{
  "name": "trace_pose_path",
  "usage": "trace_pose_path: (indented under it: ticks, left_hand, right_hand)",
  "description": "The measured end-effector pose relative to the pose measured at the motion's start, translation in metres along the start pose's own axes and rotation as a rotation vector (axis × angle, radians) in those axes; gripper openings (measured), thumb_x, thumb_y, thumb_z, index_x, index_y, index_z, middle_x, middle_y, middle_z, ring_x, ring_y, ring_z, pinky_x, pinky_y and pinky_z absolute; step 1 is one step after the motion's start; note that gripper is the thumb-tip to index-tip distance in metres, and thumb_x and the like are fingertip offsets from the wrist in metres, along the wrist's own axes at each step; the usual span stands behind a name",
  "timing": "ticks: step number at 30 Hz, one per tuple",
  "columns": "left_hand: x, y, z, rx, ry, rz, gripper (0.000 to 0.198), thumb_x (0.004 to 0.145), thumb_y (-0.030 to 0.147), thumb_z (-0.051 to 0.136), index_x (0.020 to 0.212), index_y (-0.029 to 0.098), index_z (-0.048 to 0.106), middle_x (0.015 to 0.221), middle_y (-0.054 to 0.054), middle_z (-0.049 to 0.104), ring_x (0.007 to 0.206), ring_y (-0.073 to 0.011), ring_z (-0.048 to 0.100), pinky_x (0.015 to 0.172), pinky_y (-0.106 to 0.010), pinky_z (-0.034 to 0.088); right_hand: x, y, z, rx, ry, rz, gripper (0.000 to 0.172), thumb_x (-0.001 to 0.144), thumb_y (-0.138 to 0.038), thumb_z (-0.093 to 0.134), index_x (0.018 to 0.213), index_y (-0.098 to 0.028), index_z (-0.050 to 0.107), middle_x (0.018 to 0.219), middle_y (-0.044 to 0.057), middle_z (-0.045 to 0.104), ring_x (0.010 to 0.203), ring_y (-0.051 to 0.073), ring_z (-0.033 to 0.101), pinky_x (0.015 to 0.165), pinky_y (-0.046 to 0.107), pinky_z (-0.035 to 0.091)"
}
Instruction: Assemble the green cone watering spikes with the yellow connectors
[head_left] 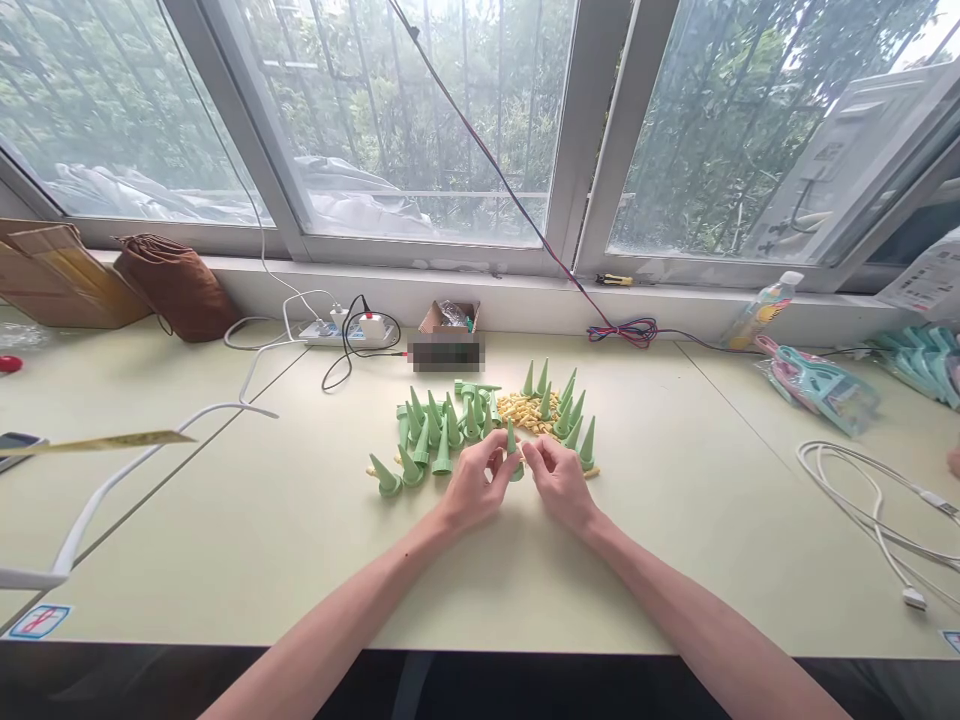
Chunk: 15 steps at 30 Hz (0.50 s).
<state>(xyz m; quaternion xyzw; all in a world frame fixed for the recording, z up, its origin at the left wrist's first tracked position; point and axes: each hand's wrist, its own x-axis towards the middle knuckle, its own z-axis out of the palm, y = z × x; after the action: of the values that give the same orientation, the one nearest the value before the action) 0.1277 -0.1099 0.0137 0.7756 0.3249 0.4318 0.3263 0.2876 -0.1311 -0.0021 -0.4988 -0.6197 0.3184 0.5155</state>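
Left grip (478, 480) closed round a tapered green cone (511, 440), point up, over the smooth, pale desk (315, 590). Right grip (561, 482) just beside it, fingers bent; contents cannot be told. Beyond, yellow pegs (516, 408) lie heaped between flare-based standing cones (442, 455).

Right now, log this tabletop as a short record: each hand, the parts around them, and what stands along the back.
left hand: holding a green cone, tip up
right hand: close beside that cone; its grip is unclear
loose parts: yellow pieces, heaped beyond the hands
other cones: left group, right group
back: brown pouch, small box, bottle
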Motion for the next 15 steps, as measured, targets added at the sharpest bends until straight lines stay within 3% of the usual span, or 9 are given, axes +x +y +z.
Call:
trace_pose_path:
  ticks: [7,15]
  left_hand:
    - [-0.0021,-0.0012,0.0018,0.149,0.014,0.117,0.007,0.093,0.023,0.051,0.087,0.019,0.049,0.064,0.004,0.047,0.054,-0.0086,0.043,0.056,-0.022,0.037]
    - [-0.0028,-0.0024,0.0033,0.198,-0.011,0.145,0.010,0.092,0.022,0.052,0.084,0.019,0.049,0.064,0.003,0.050,0.053,-0.0089,0.043,0.055,-0.022,0.036]
  right_hand:
    - [0.0007,-0.0046,-0.0014,-0.015,0.018,0.035,0.043,0.095,-0.047,0.047,0.062,-0.021,0.038,0.057,-0.004,0.035,0.052,0.011,0.031,0.049,0.025,0.025]
    - [0.0012,-0.0009,-0.0014,-0.042,0.022,0.060,0.044,0.095,-0.047,0.046,0.061,-0.020,0.039,0.056,-0.003,0.038,0.052,0.011,0.034,0.049,0.026,0.027]
